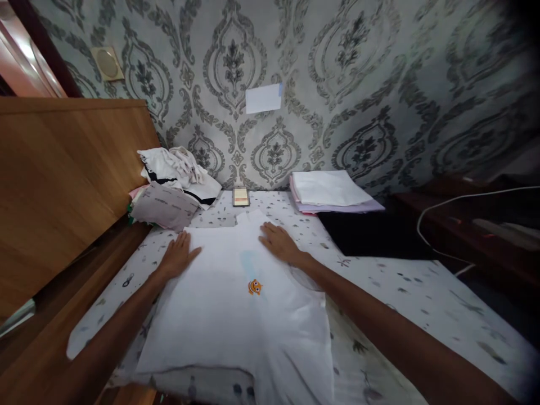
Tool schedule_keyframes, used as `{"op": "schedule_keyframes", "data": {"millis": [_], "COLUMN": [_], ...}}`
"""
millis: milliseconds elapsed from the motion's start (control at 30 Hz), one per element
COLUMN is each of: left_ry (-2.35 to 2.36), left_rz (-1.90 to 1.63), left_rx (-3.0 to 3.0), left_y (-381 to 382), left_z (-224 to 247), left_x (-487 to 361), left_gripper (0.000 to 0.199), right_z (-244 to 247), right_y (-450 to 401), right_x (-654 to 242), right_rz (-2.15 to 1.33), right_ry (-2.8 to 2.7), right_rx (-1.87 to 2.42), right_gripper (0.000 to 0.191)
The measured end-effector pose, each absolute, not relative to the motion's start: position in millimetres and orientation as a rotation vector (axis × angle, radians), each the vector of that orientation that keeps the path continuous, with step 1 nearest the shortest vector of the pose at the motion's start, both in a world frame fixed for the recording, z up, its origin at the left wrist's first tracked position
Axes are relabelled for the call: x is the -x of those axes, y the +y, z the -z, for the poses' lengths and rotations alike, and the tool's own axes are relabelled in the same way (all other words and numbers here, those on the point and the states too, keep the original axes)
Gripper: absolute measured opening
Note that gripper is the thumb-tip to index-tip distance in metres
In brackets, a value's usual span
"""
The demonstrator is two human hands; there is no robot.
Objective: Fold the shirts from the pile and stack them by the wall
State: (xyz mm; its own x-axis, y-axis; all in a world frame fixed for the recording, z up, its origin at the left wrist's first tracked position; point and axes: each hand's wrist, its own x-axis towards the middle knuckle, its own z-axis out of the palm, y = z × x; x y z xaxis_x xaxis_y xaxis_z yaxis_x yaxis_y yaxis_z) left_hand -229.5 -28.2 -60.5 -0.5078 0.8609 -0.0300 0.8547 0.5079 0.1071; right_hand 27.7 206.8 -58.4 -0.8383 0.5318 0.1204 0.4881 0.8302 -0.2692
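A white garment (211,315) with a small orange cartoon print lies spread on the patterned sheet (405,292) in front of me. At its upper left edge, my left hand (177,256) rests flat, fingers stretched and thumb apart. My right hand (278,241) lies on the cloth near its upper right part, palm down with the fingers extended. Neither hand grips the fabric. The lower right of the garment has loose creases and reaches past the bottom of the view.
Crumpled clothes (181,169) are heaped at the back left beside a wooden panel (76,185). A small framed card (241,197) stands by the wall. Folded cloths (331,188) are stacked at the back right, near a black cloth (375,236). A white cable (447,197) hangs at right.
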Motion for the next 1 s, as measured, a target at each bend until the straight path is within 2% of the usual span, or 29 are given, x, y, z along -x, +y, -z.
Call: {"op": "schedule_keyframes", "data": {"millis": [167,367,600,800,1000], "left_ry": [2.727,2.695,2.553,2.531,2.568], "left_rz": [-0.133,-0.011,0.013,-0.243,-0.254], "left_rx": [-1.478,-1.842,-1.937,-1.977,-2.124], "left_y": [-25.7,13.6,32.5,14.0,-34.8], "left_z": [57.0,35.8,19.9,9.0,2.2], "left_x": [247.4,264.2,282.2,273.0,246.8], "left_gripper": [0.077,0.046,0.025,0.026,0.032], "right_z": [53.2,42.6,38.4,18.0,0.1], "right_y": [240.5,286.3,312.4,294.4,241.2], "right_x": [-23.0,25.7,53.0,21.8,-55.3], "right_rz": [-0.382,-0.544,-0.946,-1.142,-1.271], "right_ry": [-2.735,-2.629,-2.519,-2.195,-2.042], "right_rx": [0.916,1.172,1.215,1.051,0.806], "right_gripper": [0.038,0.031,0.024,0.016,0.015]}}
